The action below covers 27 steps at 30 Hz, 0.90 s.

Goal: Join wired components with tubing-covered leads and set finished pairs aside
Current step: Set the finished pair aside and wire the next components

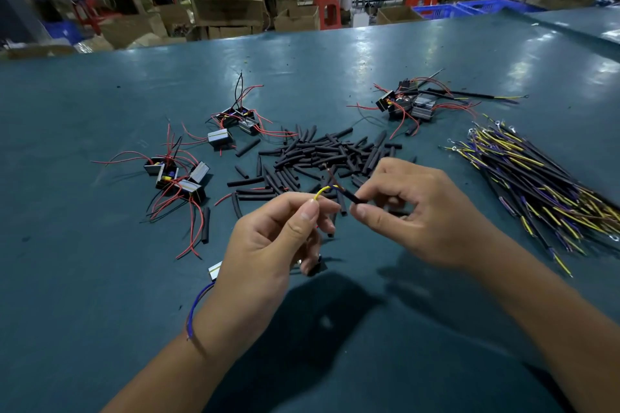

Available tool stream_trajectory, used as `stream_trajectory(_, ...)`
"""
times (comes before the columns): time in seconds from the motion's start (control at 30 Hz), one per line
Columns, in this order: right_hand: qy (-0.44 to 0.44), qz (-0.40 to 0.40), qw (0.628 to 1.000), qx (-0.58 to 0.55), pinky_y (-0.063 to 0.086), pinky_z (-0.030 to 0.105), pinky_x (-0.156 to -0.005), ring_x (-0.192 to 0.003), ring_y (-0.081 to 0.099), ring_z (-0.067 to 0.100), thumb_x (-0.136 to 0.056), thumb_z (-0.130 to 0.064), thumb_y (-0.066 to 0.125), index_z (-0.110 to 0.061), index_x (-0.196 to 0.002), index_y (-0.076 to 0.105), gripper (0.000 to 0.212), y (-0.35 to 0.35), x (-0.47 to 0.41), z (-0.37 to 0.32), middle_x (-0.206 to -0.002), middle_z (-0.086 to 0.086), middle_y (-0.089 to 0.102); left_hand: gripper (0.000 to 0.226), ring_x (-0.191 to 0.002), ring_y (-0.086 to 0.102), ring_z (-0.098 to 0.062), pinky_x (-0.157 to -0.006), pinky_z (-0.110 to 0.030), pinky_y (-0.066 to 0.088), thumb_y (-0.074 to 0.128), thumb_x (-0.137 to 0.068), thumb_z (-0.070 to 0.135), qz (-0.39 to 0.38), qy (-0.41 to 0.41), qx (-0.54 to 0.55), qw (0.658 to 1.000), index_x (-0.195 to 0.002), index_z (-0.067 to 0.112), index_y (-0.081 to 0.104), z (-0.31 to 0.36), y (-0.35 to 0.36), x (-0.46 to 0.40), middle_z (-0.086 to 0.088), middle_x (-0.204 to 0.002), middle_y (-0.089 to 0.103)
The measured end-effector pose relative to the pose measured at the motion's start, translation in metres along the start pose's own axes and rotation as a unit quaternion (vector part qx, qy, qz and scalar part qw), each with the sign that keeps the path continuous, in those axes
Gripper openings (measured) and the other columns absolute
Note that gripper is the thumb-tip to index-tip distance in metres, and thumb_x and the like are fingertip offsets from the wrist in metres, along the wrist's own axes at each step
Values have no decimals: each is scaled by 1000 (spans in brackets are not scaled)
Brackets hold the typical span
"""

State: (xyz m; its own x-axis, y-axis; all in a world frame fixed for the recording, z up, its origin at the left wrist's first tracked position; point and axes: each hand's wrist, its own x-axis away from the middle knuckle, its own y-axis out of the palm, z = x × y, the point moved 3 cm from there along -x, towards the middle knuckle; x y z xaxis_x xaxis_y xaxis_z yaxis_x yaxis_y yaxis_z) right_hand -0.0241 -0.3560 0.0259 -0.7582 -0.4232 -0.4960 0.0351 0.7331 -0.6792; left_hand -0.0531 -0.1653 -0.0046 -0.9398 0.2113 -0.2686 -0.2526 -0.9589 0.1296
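Two bare hands meet just above a dark green desk, working a wire joint between them. The left hand pinches a yellow lead between thumb and forefinger, and also seems to hold a small boxed component low in the palm, with a blue wire trailing past the wrist. The right hand pinches a piece of black tubing at its fingertips, close to where the yellow lead meets a bare reddish strand. To do this step well, I judge the tubing should slide fully over the joint while the left hand keeps the lead taut and straight, so no bare strand is left showing. Just beyond the fingertips lies a loose pile of black tubing pieces. Out past the right hand lies a bundle of yellow and purple leads with ring ends. Beyond the left hand sit clusters of small components with red wires; another cluster lies far beyond the right hand, perhaps finished pairs. No tray or bin sits on the desk; cardboard boxes and blue crates stand in the blurred background, their contents unclear.
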Motion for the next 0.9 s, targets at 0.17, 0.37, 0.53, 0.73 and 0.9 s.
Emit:
stream_trajectory(0.17,59,-49,975,-207,42,10,-58,-59,58,3,-96,-23,59,-14,-98,69,13,12,3,-9,-74,-11,64,21,-56,47,-16,-49,-22,39,61,-96,32,2,-12,-41,999,-93,16,76,-4,1,-1,-3,-75,63)
stream_trajectory(0.37,132,-69,916,-372,35,12,-46,-47,47,1,-94,-21,59,-13,-108,68,19,19,6,-18,-62,0,59,25,-55,46,-15,-51,-26,40,57,-96,33,-31,-29,-124,991,-87,17,74,-9,1,0,-10,-74,64)
stream_trajectory(0.53,175,-97,895,-399,33,16,-43,-45,40,10,-96,-28,57,-8,-99,67,23,21,6,-18,-63,6,63,16,-55,49,-14,-52,-25,43,61,-97,33,-37,-16,-172,984,-91,23,72,-9,2,1,-7,-70,62)
stream_trajectory(0.73,139,-88,977,-139,35,15,-48,-45,44,4,-99,-29,61,-25,-93,65,9,13,7,-9,-68,-8,72,22,-64,57,-6,-56,-17,46,73,-84,37,82,64,-156,982,-101,25,66,4,-9,-2,5,-82,65)
stream_trajectory(0.9,140,-112,975,-129,45,33,-47,-46,47,8,-98,-33,62,-29,-94,63,6,17,8,-14,-70,-10,73,13,-60,53,-7,-53,-20,44,70,-87,39,73,53,-152,984,-92,27,70,4,-8,-2,9,-71,62)
